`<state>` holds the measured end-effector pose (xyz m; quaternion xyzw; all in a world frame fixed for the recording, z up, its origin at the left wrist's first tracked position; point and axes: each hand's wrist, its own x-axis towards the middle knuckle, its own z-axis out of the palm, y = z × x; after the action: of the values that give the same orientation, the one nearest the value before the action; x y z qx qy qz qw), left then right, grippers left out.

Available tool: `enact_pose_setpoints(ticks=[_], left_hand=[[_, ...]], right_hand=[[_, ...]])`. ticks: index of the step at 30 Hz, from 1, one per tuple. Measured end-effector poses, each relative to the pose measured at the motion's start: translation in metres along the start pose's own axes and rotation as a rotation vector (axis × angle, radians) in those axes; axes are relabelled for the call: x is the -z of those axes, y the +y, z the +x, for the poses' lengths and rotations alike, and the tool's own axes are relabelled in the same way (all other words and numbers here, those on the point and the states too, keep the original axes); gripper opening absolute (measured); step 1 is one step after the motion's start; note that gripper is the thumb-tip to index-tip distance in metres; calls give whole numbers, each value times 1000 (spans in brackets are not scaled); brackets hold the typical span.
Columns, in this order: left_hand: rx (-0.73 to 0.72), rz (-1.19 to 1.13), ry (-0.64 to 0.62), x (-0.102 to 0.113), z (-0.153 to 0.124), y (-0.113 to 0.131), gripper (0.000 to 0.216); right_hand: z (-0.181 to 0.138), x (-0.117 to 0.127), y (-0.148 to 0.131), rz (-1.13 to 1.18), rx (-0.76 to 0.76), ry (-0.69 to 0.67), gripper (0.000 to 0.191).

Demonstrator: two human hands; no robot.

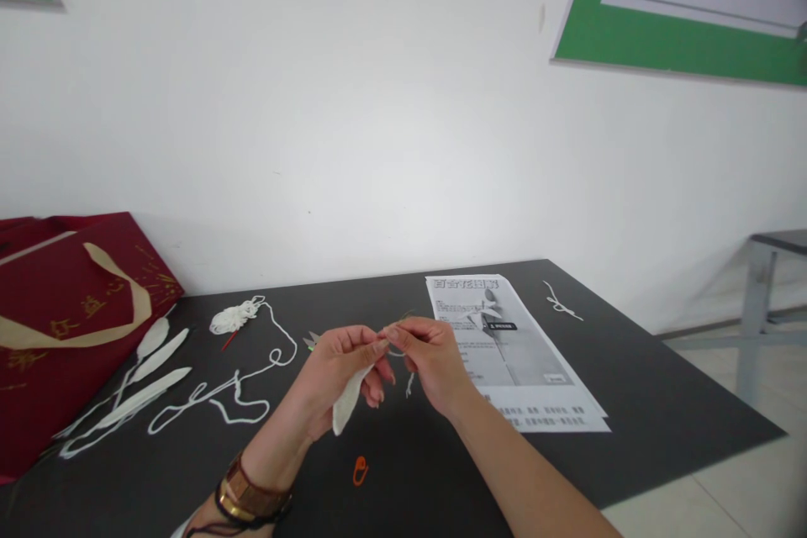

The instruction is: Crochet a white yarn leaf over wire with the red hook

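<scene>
My left hand (344, 370) is closed in a pinch on a white leaf-shaped knitted piece (346, 405) that hangs down from its fingers. My right hand (434, 366) is closed too, its fingertips meeting the left ones at the top of the piece, pinching a thin thread or wire (403, 328); a short white strand (409, 385) dangles under it. Both hands hover over the dark table (661, 403). An orange safety-pin-like marker (360, 471) lies on the table below the hands.
White yarn (234, 318) with a long loose strand lies to the left, beside three white knitted petals (148, 370). A dark red bag (56, 319) stands at far left. A printed instruction sheet (517, 353) lies right of the hands, with a yarn scrap (561, 303) beyond.
</scene>
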<state>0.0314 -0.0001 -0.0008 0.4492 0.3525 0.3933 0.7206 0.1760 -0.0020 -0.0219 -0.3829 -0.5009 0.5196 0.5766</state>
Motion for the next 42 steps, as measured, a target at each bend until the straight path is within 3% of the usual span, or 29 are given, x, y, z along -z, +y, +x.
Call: enact_pose_setpoints(ticks=[6, 14, 30, 35, 42], left_hand=[[27, -3, 9, -4, -1, -4, 19], [2, 73, -25, -4, -5, -3, 18], [-128, 197, 86, -14, -10, 4, 19], [-182, 245, 204, -14, -13, 6, 18], [-193, 271, 224, -13, -15, 8, 18]], right_hand=[[-1, -1, 3, 10, 41, 107, 20], [-1, 3, 5, -4, 51, 144, 21], [-2, 7, -5, 19, 104, 207, 19], [-4, 8, -12, -142, 93, 79, 19], [-6, 9, -11, -151, 137, -35, 14]])
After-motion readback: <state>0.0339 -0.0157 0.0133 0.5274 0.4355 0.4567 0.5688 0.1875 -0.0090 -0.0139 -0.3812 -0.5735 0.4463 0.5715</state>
